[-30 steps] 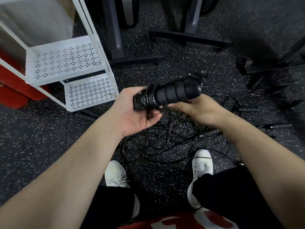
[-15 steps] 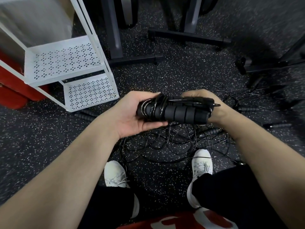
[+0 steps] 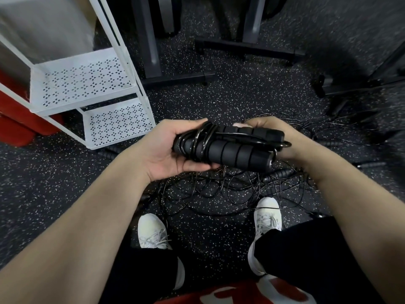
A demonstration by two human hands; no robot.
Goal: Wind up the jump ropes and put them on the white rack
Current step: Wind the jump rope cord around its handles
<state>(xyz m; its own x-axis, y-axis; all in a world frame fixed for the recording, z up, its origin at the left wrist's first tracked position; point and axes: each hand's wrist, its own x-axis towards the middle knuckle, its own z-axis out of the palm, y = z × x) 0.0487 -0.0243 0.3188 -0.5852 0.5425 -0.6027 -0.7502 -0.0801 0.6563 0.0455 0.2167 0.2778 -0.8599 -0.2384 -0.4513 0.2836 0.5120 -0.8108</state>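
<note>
hands (image 3: 219,145) around wound jump rope (image 3: 228,148)

We see bare speckled floor (image 3: 230,99) open at 12 o'clock of our hands, between white rack (image 3: 87,82) at 10 and black stand bases (image 3: 249,48) farther up. Tangled loose ropes (image 3: 219,189) block the floor at 6, near our shoes (image 3: 153,231).
</note>
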